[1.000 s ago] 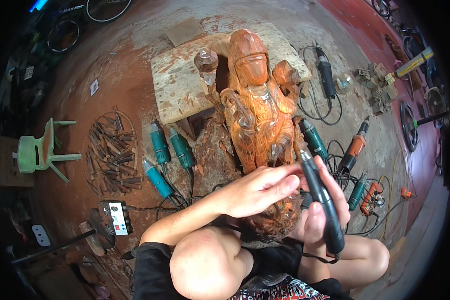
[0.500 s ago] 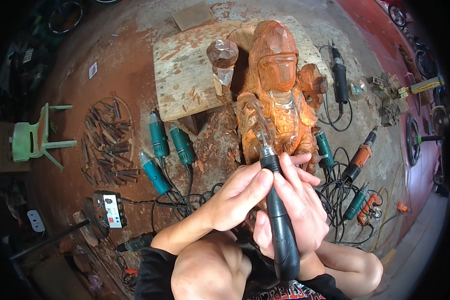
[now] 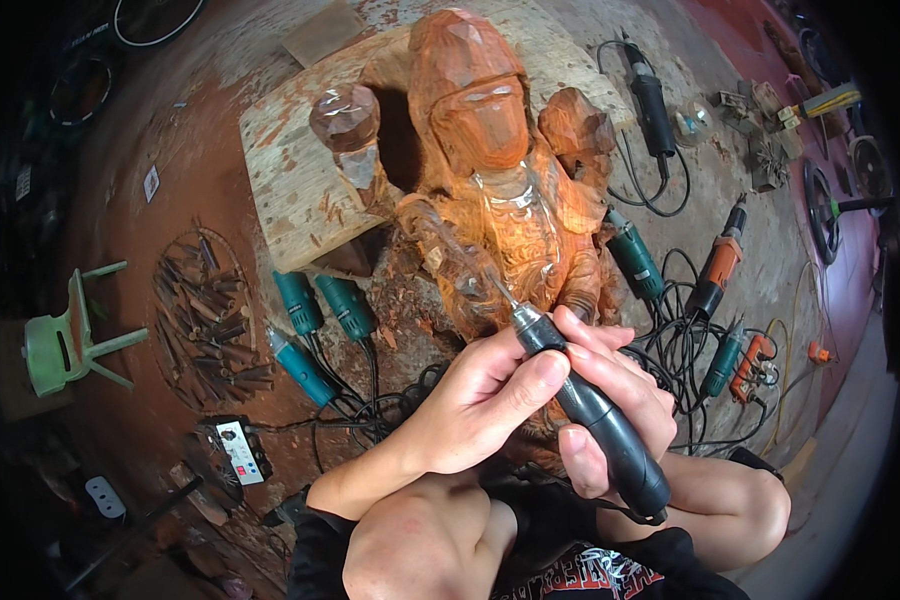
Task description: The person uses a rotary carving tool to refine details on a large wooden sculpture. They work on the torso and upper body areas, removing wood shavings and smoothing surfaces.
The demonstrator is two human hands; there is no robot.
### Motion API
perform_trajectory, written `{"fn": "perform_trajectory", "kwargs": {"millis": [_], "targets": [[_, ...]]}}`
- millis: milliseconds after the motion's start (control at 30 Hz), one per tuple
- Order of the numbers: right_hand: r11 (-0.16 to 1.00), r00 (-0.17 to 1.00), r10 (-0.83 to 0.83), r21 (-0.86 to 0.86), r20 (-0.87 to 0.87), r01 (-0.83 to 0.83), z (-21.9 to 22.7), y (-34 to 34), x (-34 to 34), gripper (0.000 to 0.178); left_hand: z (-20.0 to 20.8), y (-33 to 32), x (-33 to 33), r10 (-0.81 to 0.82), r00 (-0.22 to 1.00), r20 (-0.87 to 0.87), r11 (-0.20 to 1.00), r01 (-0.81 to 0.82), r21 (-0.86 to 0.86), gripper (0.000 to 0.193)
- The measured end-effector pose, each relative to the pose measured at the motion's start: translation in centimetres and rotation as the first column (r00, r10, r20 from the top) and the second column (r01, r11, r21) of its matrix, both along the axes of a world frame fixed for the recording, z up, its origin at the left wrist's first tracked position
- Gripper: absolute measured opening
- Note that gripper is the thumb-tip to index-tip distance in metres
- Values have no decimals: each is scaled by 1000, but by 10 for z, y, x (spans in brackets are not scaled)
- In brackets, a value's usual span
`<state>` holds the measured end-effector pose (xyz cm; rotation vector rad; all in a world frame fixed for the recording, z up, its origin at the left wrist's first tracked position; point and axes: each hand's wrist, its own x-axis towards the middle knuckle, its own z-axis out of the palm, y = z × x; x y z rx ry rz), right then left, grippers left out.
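A black electric carving tool [image 3: 615, 435] with a thin metal blade slants up and left across my lap. My left hand [image 3: 485, 400] holds its front end, thumb pressed along the collar. My right hand [image 3: 630, 395] wraps around the handle, with some fingers hidden under it. The blade reaches the orange-brown carved wooden figure [image 3: 525, 225], at its lower left side by the raised arm. Whether the tip cuts into the wood is too small to tell. The figure has a tall rounded head, a blank face area and faceted knobs at both sides.
A pale wooden board [image 3: 290, 150] lies under the figure's top. Teal rotary tools [image 3: 345, 305] and tangled black cords [image 3: 660, 345] flank it. Farther left are a heap of chisel-like sticks [image 3: 210, 320], a green stool [image 3: 55, 350] and a white-faced control box [image 3: 238, 452].
The carving tool's rear end has swung to the right, so it slants more. My hands stay on it. The view has shifted, and the figure appears closer and farther left.
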<state>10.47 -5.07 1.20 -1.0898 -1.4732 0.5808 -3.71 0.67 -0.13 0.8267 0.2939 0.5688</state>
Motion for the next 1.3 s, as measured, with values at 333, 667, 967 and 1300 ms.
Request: {"fn": "perform_trajectory", "kwargs": {"millis": [333, 667, 967, 1300], "targets": [[1000, 1000, 20, -9, 21, -19, -1, 9, 4, 39, -3, 0, 5, 61, 998, -7, 998, -61, -9, 46], [999, 1000, 21, -27, -3, -21, 1, 8, 10, 39, -2, -3, 9, 64, 998, -26, 998, -65, -20, 47], [999, 999, 22, -47, -26, -23, -1, 6, 12, 40, -1, -3, 8, 66, 996, -64, 997, -64, 32, 47], [999, 999, 35, -19, -9, -36, -2, 4, 16, 39, -4, -5, 9, 56, 997, -52, 997, -53, 64, 42]]}}
